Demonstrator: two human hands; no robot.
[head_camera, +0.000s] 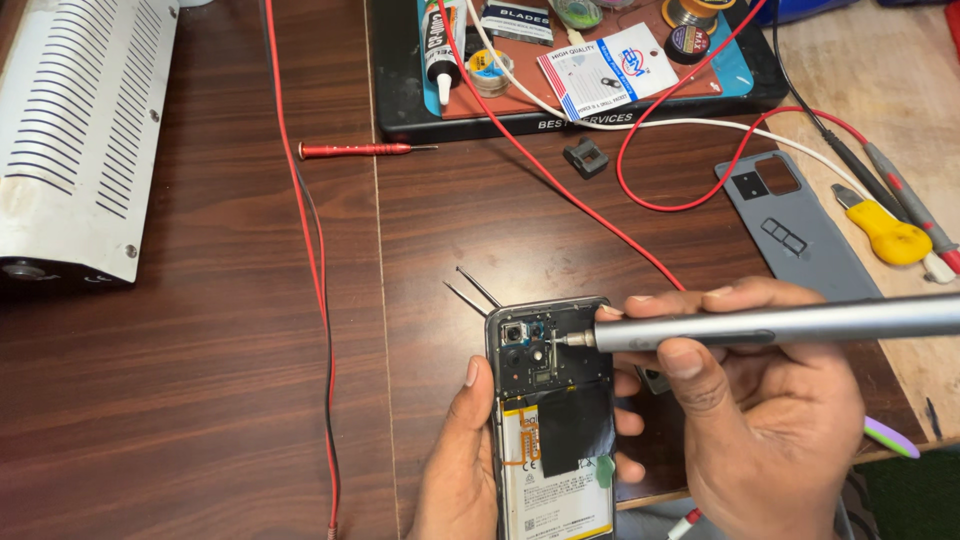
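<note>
Opened phone (552, 420), its back removed so the battery and black inner cover show, lies at the lower centre of the frame on the dark wooden table (200, 400). Left hand (460, 470) grips its left edge, thumb pressed along the side. Right hand (760, 420), at lower right, is closed around a grey electric screwdriver (780, 324), whose tip touches the phone's upper part beside the camera module. Tweezers (470, 290) lie just above the phone. Farther up, the grey back cover (800, 240) rests at the right, a red screwdriver (350, 150) at upper centre, and a black tray (400, 90) of supplies along the top.
</note>
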